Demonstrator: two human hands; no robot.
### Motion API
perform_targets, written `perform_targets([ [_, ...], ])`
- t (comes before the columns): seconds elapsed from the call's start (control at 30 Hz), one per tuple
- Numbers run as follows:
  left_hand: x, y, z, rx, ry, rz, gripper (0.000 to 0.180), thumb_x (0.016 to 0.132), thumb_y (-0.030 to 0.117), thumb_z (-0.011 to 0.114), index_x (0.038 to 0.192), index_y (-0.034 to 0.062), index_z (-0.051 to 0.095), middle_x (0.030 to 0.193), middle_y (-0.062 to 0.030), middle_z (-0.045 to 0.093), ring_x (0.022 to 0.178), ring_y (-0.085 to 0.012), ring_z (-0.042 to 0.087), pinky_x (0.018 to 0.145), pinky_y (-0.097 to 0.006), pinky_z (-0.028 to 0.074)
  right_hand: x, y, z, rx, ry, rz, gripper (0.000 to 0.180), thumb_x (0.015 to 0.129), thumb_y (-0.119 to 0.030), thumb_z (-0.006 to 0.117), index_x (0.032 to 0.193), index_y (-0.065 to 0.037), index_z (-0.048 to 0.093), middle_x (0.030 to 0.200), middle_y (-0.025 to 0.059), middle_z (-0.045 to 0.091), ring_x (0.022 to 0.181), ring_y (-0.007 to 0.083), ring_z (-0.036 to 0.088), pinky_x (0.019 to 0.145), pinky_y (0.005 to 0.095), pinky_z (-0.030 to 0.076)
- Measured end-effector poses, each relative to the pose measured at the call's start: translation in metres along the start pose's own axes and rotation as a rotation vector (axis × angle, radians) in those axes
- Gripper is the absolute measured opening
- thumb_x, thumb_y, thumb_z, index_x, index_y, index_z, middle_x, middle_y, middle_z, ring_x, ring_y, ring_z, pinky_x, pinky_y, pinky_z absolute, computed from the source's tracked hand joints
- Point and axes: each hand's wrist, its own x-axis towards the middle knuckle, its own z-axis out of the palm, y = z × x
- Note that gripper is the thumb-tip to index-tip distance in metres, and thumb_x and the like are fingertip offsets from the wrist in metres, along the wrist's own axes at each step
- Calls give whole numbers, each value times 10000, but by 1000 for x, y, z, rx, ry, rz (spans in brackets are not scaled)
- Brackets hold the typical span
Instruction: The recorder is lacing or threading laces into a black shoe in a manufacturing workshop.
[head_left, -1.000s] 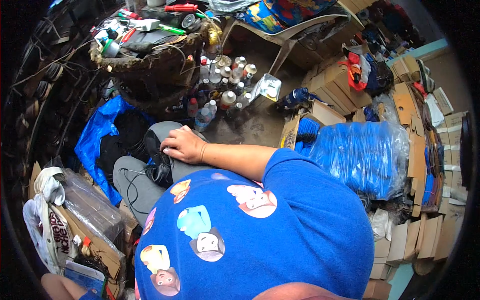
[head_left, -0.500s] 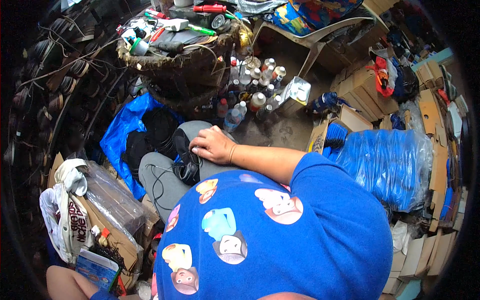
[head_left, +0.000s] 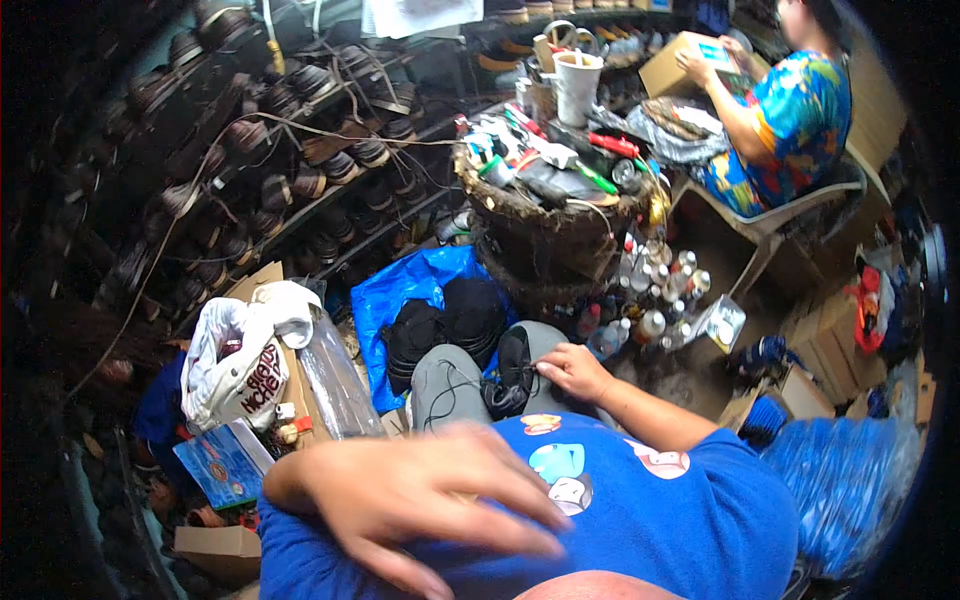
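Observation:
A black lace-up shoe (head_left: pixel 514 362) rests on my grey-clad lap. My right hand (head_left: pixel 575 372) holds its right side, thumb and fingers bent against the upper. A loose black lace (head_left: pixel 446 396) trails from it over my left knee. Raised in front of my blue shirt, my left hand (head_left: pixel 425 492) is smeared by motion, its fingers spread and nothing in them. Past my knees, several black shoes (head_left: pixel 472 312) lie on a blue plastic sheet (head_left: pixel 374 315).
A round, rough-sided work stand (head_left: pixel 480 200) carries tools and markers. Bottles (head_left: pixel 650 325) stand beside it. Left are a white cloth bag (head_left: pixel 225 350) and shoe racks (head_left: pixel 320 160). At far right a seated person (head_left: pixel 800 110) holds a cardboard box (head_left: pixel 675 72). Blue wrapped stock (head_left: pixel 840 480) sits right.
The view has swung up and left, bringing the shoe racks and the seated person into sight. My left hand has come up before my chest; my right hand stays at the shoe.

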Motion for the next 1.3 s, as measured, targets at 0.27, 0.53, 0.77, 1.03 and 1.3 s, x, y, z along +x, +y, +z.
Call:
perform_targets([
  [0.27, 32, -31, 67, -595, -108, 379, 992, 753, 627, 556, 1386, -46, 195, 1446, -249, 188, 1360, -407, 70, 1024, -606, -73, 10, -10, 6, 14, 33, 57, 220, 812, -319, 586, 867, -120, 662, 728, 99, 557, 697, 275, 563, 629, 384, 429],
  [0.53, -4, -40, 50, -1054, -453, 210, 896, 719, 362, 751, 1335, -94, 289, 1365, -275, 332, 1264, -422, 311, 1031, -517, 211, 2, -6, 10, -19, 17, 58, 226, 839, -328, 555, 876, -121, 639, 776, 90, 555, 775, 279, 545, 678, 381, 397],
  [0.77, -70, -67, 34, -1039, 978, 110, 1028, 791, 610, 520, 1413, -7, -17, 1451, -238, 168, 1337, -366, 215, 1094, -495, 165, 11, 1, 16, 33, 73, -11, 203, 823, -268, 585, 864, -77, 642, 769, 124, 578, 724, 303, 566, 638, 387, 437],
  [1.03, -89, -78, 45, -1070, 1320, 91, 985, 761, 626, 528, 1416, 8, 127, 1440, -241, 200, 1336, -357, 223, 1090, -479, 195, 5, -4, 14, 98, 66, 16, 179, 820, -226, 593, 867, -60, 643, 726, 114, 555, 672, 264, 563, 602, 346, 441],
  [1.3, -192, -172, 153, 327, 1061, -1222, 796, 852, 428, 547, 1420, 28, 158, 1437, -254, 209, 1353, -381, 156, 1087, -434, 180, 3, -2, -2, 209, 107, 86, 198, 805, -211, 629, 886, -35, 672, 788, 108, 585, 743, 220, 558, 677, 311, 445],
])
